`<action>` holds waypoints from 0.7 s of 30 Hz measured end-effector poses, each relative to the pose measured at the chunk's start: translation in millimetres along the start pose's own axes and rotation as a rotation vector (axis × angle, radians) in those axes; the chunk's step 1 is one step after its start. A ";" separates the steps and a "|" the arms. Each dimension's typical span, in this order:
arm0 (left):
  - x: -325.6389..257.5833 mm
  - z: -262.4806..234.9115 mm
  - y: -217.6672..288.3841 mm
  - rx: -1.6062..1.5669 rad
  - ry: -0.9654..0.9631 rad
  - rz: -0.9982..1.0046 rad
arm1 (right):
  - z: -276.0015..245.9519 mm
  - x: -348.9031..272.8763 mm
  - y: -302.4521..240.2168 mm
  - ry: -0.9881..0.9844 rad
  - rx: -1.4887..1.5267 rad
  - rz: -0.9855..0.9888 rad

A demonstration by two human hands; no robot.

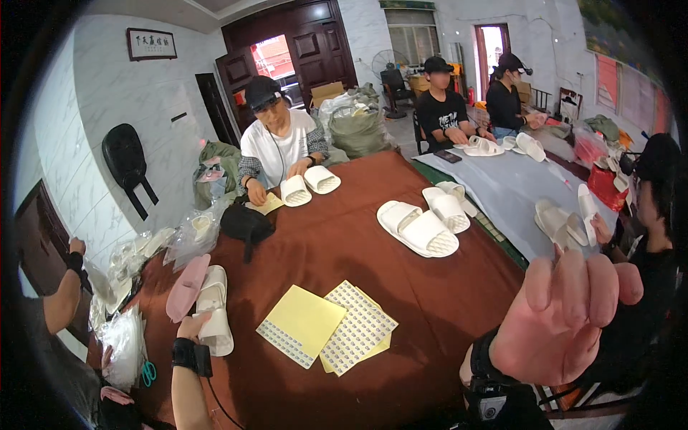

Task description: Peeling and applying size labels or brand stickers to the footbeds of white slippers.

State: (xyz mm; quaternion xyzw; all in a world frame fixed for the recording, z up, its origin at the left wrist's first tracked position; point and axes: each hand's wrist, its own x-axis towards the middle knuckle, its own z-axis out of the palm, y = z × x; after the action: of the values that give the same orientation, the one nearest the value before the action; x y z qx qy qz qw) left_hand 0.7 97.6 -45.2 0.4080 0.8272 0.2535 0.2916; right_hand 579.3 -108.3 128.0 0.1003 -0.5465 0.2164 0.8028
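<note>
My left hand (pixel 193 326) reaches in from the lower edge, its fingers closed on the side of a white slide slipper (pixel 213 315) at the table's left. Against that slipper lies a flat pink slipper-shaped piece (pixel 189 288). My right hand (pixel 562 312) is raised close to the camera at the lower right, its fingers curled. What its fingertips hold, if anything, is hidden. Between my hands lie a yellow sheet (pixel 301 319) with small stickers along its lower edge and a sheet covered in stickers (pixel 355 326). Beyond them sits a pair of white slippers (pixel 423 228).
The table has a brown cloth (pixel 301 251). Clear plastic bags (pixel 122 344), teal scissors (pixel 148 373) and a black cap (pixel 247 223) lie at left. A person opposite handles white slippers (pixel 308 186). Others work around a grey-covered table (pixel 494 183) at right; another person's arm (pixel 68 287) shows at far left.
</note>
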 end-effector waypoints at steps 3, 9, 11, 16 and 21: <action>-11.8 9.8 -21.3 -0.436 -0.072 0.191 | 2.4 3.4 6.9 0.051 0.076 -0.002; -92.5 30.0 3.2 0.017 -0.215 0.834 | -28.7 6.0 57.9 -0.072 0.082 -0.002; -157.1 34.1 43.3 -0.727 -0.644 0.282 | -25.6 7.1 56.7 -0.028 0.056 0.121; -197.6 43.0 53.6 -0.632 -0.635 0.383 | -16.3 -1.5 104.6 0.011 0.097 0.304; -229.4 42.9 42.2 -0.580 -0.550 0.530 | -17.8 -19.6 133.1 -0.104 -0.248 0.486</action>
State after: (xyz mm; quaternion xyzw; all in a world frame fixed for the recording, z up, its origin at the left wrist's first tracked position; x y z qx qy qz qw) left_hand 166.6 -60.6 15.7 0.5587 0.4821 0.4219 0.5267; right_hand 527.3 12.1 93.1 -0.1220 -0.6175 0.3284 0.7043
